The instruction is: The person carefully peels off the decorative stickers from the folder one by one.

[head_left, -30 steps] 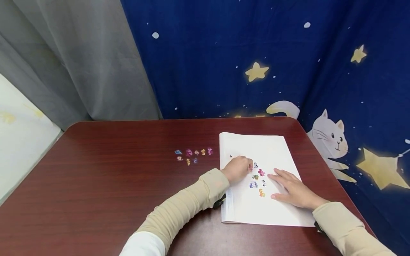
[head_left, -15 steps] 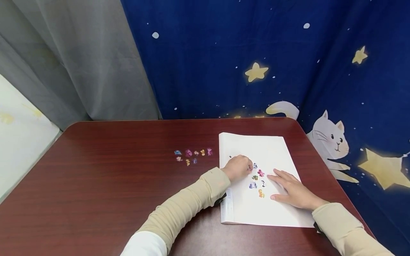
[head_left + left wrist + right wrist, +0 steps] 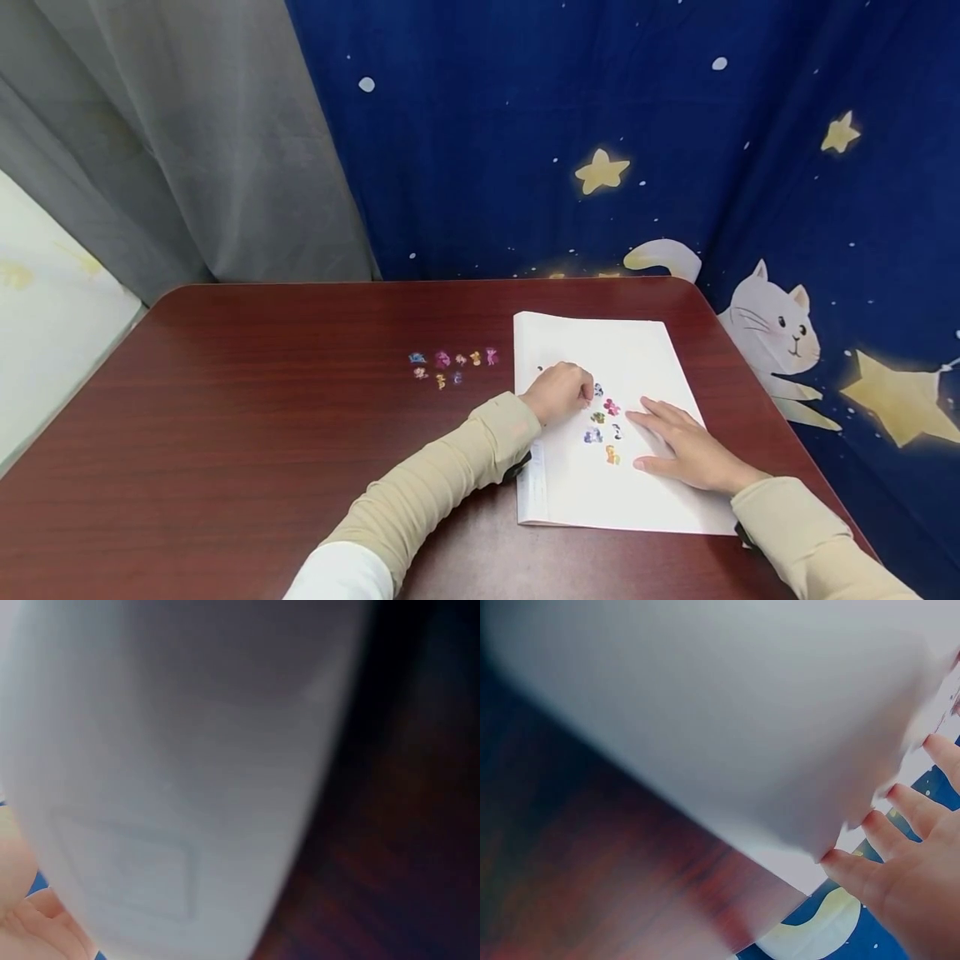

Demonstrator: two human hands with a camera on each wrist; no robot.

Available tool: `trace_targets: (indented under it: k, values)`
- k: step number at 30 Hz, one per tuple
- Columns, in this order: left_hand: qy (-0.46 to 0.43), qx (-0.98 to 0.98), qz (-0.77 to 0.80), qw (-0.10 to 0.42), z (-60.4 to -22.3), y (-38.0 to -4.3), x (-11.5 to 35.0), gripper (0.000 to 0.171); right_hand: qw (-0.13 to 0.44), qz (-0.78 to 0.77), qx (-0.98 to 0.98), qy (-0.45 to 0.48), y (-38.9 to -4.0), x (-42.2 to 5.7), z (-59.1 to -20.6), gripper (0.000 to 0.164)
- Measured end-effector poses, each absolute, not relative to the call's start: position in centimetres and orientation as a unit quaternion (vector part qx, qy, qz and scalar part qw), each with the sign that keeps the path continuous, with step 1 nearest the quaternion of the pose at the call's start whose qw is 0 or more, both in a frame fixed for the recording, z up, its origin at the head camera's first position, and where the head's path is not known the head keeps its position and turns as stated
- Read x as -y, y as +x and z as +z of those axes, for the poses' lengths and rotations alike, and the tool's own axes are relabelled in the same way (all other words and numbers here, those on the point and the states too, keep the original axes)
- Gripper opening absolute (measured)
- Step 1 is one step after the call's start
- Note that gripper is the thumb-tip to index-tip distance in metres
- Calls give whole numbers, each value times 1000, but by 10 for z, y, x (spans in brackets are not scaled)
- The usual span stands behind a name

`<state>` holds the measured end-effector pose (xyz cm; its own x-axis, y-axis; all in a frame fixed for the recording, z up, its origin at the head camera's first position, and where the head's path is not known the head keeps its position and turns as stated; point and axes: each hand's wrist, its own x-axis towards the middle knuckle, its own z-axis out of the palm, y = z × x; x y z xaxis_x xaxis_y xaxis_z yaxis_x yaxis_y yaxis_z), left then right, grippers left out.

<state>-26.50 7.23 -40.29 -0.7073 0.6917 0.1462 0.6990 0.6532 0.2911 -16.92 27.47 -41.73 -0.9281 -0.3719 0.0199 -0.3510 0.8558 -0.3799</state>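
A white paper booklet (image 3: 630,500) lies on the right part of the table. On it my left hand (image 3: 557,392) is bent over the page, fingers curled and fingertips pinching a small pinkish sticker (image 3: 586,406) that they mostly hide. Several colourful stickers sit beside those fingertips, among them a magenta one (image 3: 612,407), a purple one (image 3: 593,435) and an orange one (image 3: 612,455). To their right my right hand (image 3: 690,446) rests flat on the page with spread fingers; the right wrist view shows its fingers (image 3: 911,810) straight along the paper.
Left of the booklet, more small stickers lie in a loose group on the dark red table (image 3: 262,433), including a blue one (image 3: 417,357) and a magenta one (image 3: 491,357). A blue star-patterned curtain (image 3: 510,125) hangs behind the table, beside a grey curtain (image 3: 187,150).
My left hand stays at the same spot, its fingertips shifting only slightly over the pinkish sticker. The right hand and the other stickers keep their places.
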Motion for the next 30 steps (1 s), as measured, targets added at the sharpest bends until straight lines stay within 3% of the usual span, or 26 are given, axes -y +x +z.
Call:
trace_targets:
  k: [16, 30]
  values:
    - [-389, 905, -170, -9, -405, -265, -70, 8, 24, -199, -961, -188, -168, -273, -420, 62]
    - [-310, 840, -416, -158, -388, -285, -25, 8, 25, -190, -964, -184, -168, -272, -415, 63]
